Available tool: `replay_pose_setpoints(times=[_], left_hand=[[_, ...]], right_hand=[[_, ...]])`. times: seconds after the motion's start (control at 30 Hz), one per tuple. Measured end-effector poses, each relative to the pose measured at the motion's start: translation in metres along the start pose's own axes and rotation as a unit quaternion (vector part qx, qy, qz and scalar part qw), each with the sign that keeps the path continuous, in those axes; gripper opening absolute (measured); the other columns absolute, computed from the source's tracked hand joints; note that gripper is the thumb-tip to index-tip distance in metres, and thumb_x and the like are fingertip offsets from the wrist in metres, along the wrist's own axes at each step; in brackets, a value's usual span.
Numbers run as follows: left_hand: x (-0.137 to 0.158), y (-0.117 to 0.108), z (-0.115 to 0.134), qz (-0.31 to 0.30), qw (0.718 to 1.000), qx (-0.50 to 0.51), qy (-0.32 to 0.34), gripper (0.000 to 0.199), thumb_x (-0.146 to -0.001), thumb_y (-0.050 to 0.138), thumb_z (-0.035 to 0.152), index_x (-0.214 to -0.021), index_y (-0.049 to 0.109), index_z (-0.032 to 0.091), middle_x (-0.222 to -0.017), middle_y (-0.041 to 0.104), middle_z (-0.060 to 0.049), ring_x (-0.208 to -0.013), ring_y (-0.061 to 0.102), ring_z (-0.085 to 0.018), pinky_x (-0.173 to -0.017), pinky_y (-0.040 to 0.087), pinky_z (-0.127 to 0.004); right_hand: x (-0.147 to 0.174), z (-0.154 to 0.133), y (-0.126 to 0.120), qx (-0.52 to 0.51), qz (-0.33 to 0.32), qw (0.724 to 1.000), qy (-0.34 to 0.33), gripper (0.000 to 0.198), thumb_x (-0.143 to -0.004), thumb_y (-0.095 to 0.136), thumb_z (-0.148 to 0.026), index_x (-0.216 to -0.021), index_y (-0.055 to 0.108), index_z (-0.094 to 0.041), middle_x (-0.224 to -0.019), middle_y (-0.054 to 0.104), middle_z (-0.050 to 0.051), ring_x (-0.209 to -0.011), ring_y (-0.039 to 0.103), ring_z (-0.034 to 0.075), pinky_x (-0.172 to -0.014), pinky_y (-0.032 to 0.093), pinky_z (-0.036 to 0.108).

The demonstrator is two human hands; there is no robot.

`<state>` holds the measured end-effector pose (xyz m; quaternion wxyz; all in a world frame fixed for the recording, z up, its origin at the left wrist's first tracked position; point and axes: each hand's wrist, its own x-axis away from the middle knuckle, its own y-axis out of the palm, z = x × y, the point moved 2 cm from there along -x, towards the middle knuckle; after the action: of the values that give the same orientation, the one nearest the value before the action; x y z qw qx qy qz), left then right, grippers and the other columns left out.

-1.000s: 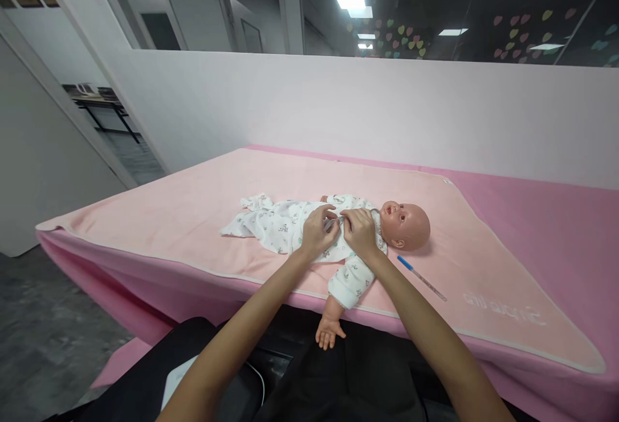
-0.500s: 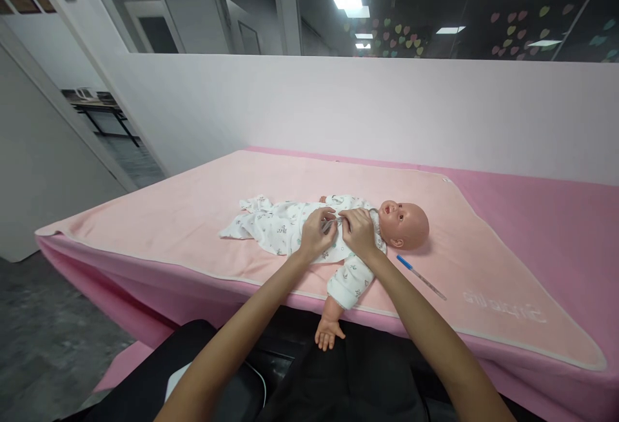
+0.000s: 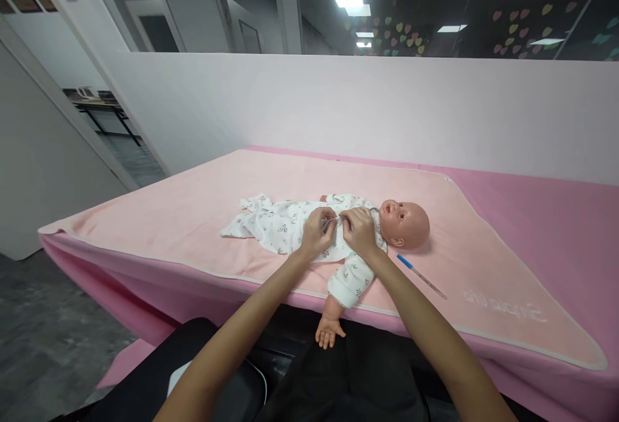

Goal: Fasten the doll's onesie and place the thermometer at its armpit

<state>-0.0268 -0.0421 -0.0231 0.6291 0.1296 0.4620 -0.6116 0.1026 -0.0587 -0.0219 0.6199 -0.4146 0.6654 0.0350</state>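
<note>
A baby doll (image 3: 409,223) lies on its back with its head to the right, in a white gown (image 3: 275,222) with small printed figures. Both of my hands meet over its chest. My left hand (image 3: 318,230) is closed, its fingertips pinching a thin pale strip that looks like a tie of the gown. Close beside it, my right hand (image 3: 358,227) is closed too, thumb and fingers pinched at the same strip near the neckline. The fingers partly hide what they grip. One doll arm (image 3: 329,325) hangs over the table's near edge, below my hands.
A slim stick with a blue end (image 3: 405,261) lies right of my right forearm, near the doll's head. Peach blanket (image 3: 193,203) and pink cloth (image 3: 541,209) cover the table. Behind it stands a white wall (image 3: 367,113) with glass above.
Both hands stay pinched at the doll's chest, with hardly any finger movement. The whole view has shifted very slightly.
</note>
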Motion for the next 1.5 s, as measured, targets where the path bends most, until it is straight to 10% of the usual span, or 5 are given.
replay_pose_setpoints(times=[0.27,1.13,1.5], left_hand=[[-0.003,-0.001,0.0,-0.035,0.993,0.093,-0.058,0.01,-0.077,0.05,0.021,-0.086,0.046,0.021,-0.08,0.058,-0.001,-0.077,0.057,-0.013,-0.07,0.047,-0.026],[0.004,-0.02,-0.005,-0.1,0.974,-0.176,0.1,0.023,-0.074,0.046,0.019,-0.095,0.055,0.02,-0.09,0.062,-0.005,-0.085,0.052,-0.021,-0.077,0.038,-0.035],[0.006,-0.04,-0.023,0.039,0.98,-0.192,0.041,0.017,-0.084,0.044,0.025,-0.077,0.06,0.021,-0.078,0.064,-0.003,-0.078,0.053,-0.019,-0.076,0.037,-0.034]], right_hand=[[-0.001,-0.003,0.0,0.008,-0.042,0.999,-0.013,0.021,-0.079,0.042,-0.008,-0.083,0.058,-0.019,-0.072,0.06,0.002,-0.074,0.053,0.016,-0.078,0.036,0.03],[0.0,-0.001,0.002,0.042,0.003,0.999,0.005,0.02,-0.079,0.04,-0.009,-0.085,0.056,-0.018,-0.075,0.062,0.004,-0.073,0.053,0.017,-0.075,0.037,0.031],[0.0,-0.004,-0.001,0.047,-0.02,0.999,-0.003,0.009,-0.079,0.047,-0.018,-0.077,0.056,-0.019,-0.076,0.059,0.004,-0.076,0.049,0.018,-0.076,0.035,0.033]])
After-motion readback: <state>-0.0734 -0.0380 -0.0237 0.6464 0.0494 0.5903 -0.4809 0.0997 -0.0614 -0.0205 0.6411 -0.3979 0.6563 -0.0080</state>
